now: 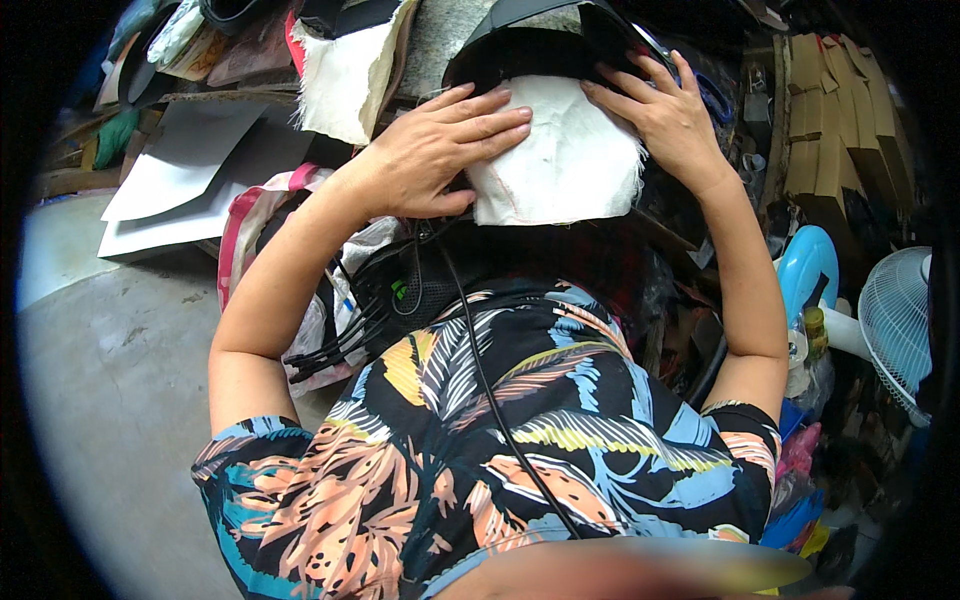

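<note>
Cloth [560, 175], white and frayed, lies between two hands, against a black curved piece [505, 62].
The left hand [435, 145] rests flat over its left side, fingers unclenched; the right hand [668, 118] spreads at its far-right corner, whether pinching I cannot tell. It looks light, limp and easily frayed, best held by both side edges; the black piece seems stiffer. Grey floor [130, 350] offers elbow room leftward; cardboard [830, 120] and a fan [893, 320] crowd the right.

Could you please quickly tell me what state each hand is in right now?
Left hand: open, fingers laid on the white cloth.
Right hand: fingers spread at the cloth's upper right edge; grip cannot be told.
</note>
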Motion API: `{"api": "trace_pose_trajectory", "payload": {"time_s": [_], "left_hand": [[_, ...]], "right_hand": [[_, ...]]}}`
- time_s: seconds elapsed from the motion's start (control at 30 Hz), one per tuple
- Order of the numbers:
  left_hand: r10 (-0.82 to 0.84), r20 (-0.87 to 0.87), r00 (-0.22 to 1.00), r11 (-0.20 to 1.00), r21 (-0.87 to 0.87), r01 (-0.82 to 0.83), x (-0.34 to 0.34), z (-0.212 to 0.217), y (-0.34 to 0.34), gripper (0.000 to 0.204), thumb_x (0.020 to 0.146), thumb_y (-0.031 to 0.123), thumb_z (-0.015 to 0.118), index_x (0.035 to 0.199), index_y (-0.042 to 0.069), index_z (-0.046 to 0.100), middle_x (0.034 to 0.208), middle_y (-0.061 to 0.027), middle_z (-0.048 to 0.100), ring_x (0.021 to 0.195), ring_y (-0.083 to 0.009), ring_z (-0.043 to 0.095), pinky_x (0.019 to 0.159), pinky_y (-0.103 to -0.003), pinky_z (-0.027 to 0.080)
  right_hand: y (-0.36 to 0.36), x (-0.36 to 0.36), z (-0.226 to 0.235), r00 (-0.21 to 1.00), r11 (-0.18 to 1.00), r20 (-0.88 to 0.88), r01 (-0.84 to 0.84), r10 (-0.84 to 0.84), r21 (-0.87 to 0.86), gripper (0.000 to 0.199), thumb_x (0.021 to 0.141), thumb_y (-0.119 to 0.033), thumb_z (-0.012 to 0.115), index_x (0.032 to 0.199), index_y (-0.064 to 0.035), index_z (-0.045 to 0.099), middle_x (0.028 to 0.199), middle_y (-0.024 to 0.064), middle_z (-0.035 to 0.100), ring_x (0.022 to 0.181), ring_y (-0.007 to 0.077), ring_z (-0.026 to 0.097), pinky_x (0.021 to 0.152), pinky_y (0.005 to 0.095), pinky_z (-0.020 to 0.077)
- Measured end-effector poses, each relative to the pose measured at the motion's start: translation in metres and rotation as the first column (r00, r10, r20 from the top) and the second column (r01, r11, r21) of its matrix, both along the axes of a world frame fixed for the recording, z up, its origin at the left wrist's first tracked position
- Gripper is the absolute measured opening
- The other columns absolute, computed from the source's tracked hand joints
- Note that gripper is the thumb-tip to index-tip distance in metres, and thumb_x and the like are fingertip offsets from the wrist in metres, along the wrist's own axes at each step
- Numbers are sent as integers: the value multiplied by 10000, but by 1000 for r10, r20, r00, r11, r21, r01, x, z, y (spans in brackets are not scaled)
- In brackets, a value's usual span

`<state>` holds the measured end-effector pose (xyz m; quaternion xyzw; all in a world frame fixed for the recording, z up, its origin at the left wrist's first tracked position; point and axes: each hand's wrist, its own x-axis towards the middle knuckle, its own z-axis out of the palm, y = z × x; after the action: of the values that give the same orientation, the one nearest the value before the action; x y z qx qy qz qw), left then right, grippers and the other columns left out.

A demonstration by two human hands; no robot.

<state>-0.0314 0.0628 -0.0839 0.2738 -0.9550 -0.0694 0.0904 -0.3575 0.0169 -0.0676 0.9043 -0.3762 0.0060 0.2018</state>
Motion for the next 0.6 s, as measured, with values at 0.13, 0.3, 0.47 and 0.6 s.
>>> {"api": "trace_pose_trajectory", "payload": {"time_s": [0.13,0.3,0.47,0.6], "left_hand": [[2,-52,999,978,-206,-12,-17,2,-2,736,776,114,711,1467,139,461,1416,-65,528,1350,-251,460,1172,-452,319],[-16,-105,994,944,-328,-20,-31,6,-15,490,832,94,660,1305,210,607,1175,0,649,1157,-201,588,1067,-393,416],[-55,-361,931,917,-388,-96,-30,43,-43,358,775,154,726,1132,182,711,1116,-39,725,1007,-241,706,880,-341,568],[-99,-580,809,974,-221,-39,-25,94,-60,401,796,59,699,1175,189,702,1107,-46,726,911,-254,718,726,-327,579]], "right_hand": [[3,-5,2,993,994,59,-106,107,-24,411,931,-137,552,1306,-279,643,1310,-13,644,1307,225,516,1173,516,272],[22,-23,14,988,981,124,-115,96,158,431,896,-102,570,1306,-210,642,1386,2,604,1340,238,500,1178,529,286],[27,-33,40,953,919,304,-121,1,375,737,675,-267,670,1400,-210,552,1451,6,546,1386,260,439,1213,582,176],[22,-26,57,608,929,790,-333,80,163,455,771,-80,788,1209,-69,667,1194,80,686,1146,236,621,1039,419,419]]}}
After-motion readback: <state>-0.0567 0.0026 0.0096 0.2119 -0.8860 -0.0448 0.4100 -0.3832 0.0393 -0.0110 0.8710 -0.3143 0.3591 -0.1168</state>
